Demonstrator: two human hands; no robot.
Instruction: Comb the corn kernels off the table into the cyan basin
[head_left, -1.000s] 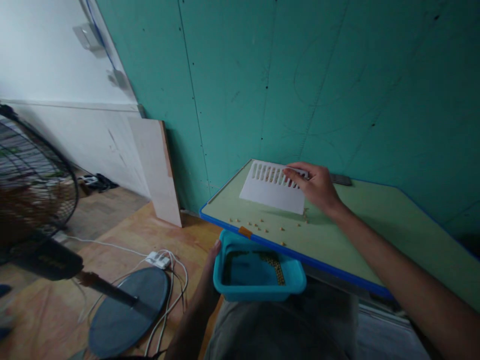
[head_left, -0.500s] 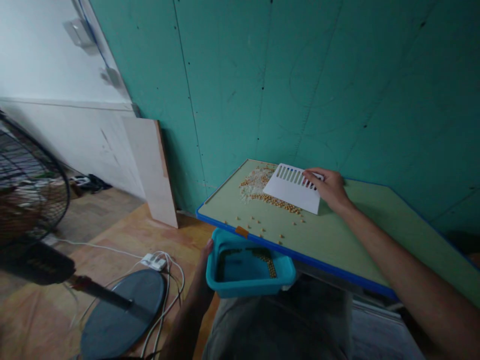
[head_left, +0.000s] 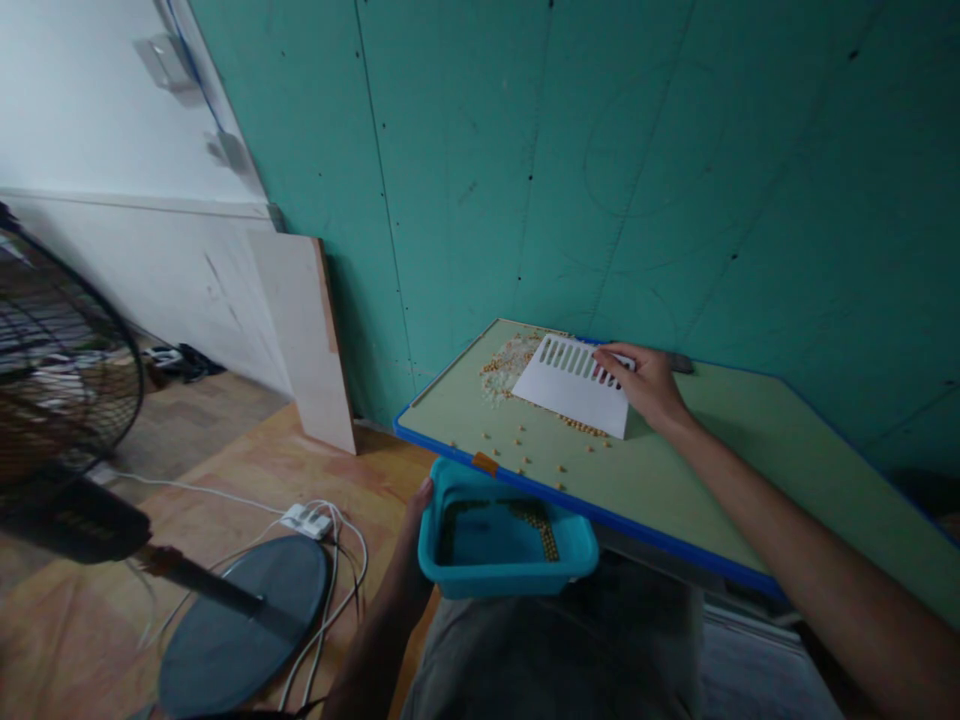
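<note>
My right hand [head_left: 643,380] pinched the slotted white scraper [head_left: 574,398] and my left hand [head_left: 414,548] clasped the turquoise tub [head_left: 499,580], so short, low strokes seemed best for the yellow beans [head_left: 582,427].

At the left end of the table [head_left: 735,450], backed by a wall [head_left: 465,200], a heap [head_left: 504,368] is partly hidden by a card [head_left: 576,395]. Loose beans [head_left: 560,468] are scattered before both. A tub [head_left: 506,581] is partly overhung by the near edge; farther left, a fan [head_left: 82,522] is stood.
</note>
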